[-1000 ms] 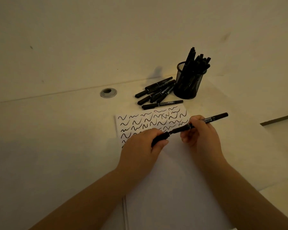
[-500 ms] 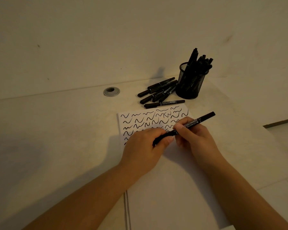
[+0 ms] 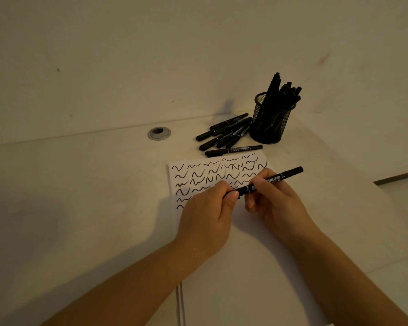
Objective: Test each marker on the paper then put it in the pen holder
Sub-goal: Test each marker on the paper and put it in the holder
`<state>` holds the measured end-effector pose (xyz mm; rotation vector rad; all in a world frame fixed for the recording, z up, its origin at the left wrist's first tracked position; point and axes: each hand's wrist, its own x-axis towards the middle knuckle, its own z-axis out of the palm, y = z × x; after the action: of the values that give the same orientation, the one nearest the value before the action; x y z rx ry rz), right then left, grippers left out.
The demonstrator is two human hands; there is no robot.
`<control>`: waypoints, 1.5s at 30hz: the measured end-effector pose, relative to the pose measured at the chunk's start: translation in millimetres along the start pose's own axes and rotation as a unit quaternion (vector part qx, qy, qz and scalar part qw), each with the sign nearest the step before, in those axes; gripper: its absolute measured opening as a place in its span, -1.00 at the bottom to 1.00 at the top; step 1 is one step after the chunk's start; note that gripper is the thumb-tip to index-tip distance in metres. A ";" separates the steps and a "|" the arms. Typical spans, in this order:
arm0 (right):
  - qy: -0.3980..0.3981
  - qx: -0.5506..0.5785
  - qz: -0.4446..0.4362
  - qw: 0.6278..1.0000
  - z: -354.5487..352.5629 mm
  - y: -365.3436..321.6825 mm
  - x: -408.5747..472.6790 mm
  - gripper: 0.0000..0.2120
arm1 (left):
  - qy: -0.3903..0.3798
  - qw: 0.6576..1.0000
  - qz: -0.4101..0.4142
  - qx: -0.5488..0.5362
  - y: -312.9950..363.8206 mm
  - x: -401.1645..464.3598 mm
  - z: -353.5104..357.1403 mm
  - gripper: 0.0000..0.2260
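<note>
Both hands hold one black marker above the paper, which lies flat on the table. The left hand has its grip closed on the marker's lower, left end, fingers curled round it with the thumb on top; whether that end is capped cannot be told. The right hand has its grip closed on the middle of the barrel, thumb and forefinger pinching it just beside the printed word "MARKER". The marker is tilted, its free end rising to the right past the right hand. The upper part of the paper carries rows of black wavy test strokes; the lower part is blank. Beyond the paper's far edge, a group of loose markers lies on the table, with one marker nearest the paper lying roughly parallel to that edge. Just to the right of the group stands the black mesh pen holder, upright, with several markers standing in it and projecting above its rim. A round grey grommet sits in the table to the left of the loose markers.
</note>
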<state>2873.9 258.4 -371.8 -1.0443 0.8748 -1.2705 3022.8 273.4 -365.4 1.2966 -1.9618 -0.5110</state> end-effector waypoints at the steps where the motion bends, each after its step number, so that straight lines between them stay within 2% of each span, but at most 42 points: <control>1: -0.003 -0.005 -0.001 1.000 0.1 0.0 -0.3 -0.84 | 0.000 1.000 0.003 0.004 -0.2 -0.2 0.0 -0.68; 10: -0.038 -0.047 -0.022 0.998 -3.9 1.1 -0.2 -0.84 | 0.008 1.000 0.012 -0.027 -2.0 -0.8 -1.0 -0.76; 15: -0.072 -0.031 -0.018 0.997 -3.9 -0.4 -0.5 -0.70 | 0.003 0.999 0.011 -0.045 -2.1 -0.7 -1.5 -0.78; 18: -0.049 -0.037 -0.022 0.998 -1.8 -1.2 -0.6 -0.84 | 0.000 0.998 0.008 -0.057 -2.7 -0.5 -1.2 -0.78; 21: -0.018 -0.066 -0.030 0.997 2.4 -2.3 -2.0 -0.83 | -0.003 0.998 -0.004 -0.062 -3.3 0.9 -1.0 -0.77; 23: 0.017 -0.127 -0.045 0.991 6.7 -5.1 -3.8 -0.80 | 0.003 0.998 -0.007 -0.064 -4.5 2.3 -0.5 -0.78; 27: 0.125 -0.275 -0.051 0.952 12.2 -8.8 -6.6 -0.68 | 0.026 0.998 -0.027 -0.058 -9.6 4.0 -3.1 -0.78; 30: 0.153 -0.361 -0.136 0.910 15.1 -14.6 -10.6 -0.71 | 0.037 0.998 -0.040 -0.040 -11.5 9.2 -8.9 -0.79; 31: 0.145 -0.421 -0.193 0.875 15.3 -17.5 -10.7 -0.79 | 0.042 0.998 -0.041 -0.032 -10.6 11.8 -10.1 -0.78; 32: 0.126 -0.488 -0.250 0.827 15.2 -21.6 -9.5 -0.90 | 0.048 0.998 -0.041 -0.030 -8.7 14.6 -11.0 -0.77; 33: 0.104 -0.546 -0.294 0.777 15.6 -25.7 -7.6 -0.94 | 0.053 0.997 -0.040 -0.032 -5.9 17.7 -11.9 -0.75; 34: 0.083 -0.592 -0.320 0.735 15.1 -28.7 -4.9 -0.82 | 0.056 0.997 -0.035 -0.032 -3.0 21.0 -12.8 -0.73; 36: 0.040 -0.644 -0.340 0.684 11.1 -35.6 2.0 -0.72 | 0.054 0.998 -0.014 -0.015 2.2 28.3 -14.5 -0.72; 38: 0.018 -0.664 -0.365 0.653 8.9 -44.6 8.4 -0.75 | 0.046 0.999 0.014 -0.002 6.3 36.5 -16.9 -0.72; 40: -0.004 -0.673 -0.375 0.637 4.6 -55.3 17.2 -0.82 | 0.047 0.998 0.037 -0.016 11.0 45.9 -21.4 -0.63; 42: -0.015 -0.685 -0.349 0.639 1.4 -67.4 27.2 -0.84 | 0.052 0.997 0.041 -0.042 13.4 58.2 -27.9 -0.55; 43: -0.001 -0.681 -0.324 0.657 -0.3 -74.4 33.7 -0.85 | 0.048 0.997 0.032 -0.046 12.2 66.8 -31.3 -0.51; 45: 0.077 -0.627 -0.270 0.727 -4.7 -92.3 48.4 -0.84 | 0.022 0.999 0.000 -0.024 5.3 88.0 -36.8 -0.47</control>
<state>2846.1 210.2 -283.6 -2.4284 1.7287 -1.1395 3026.3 197.9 -306.9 1.2688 -1.9032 -0.5223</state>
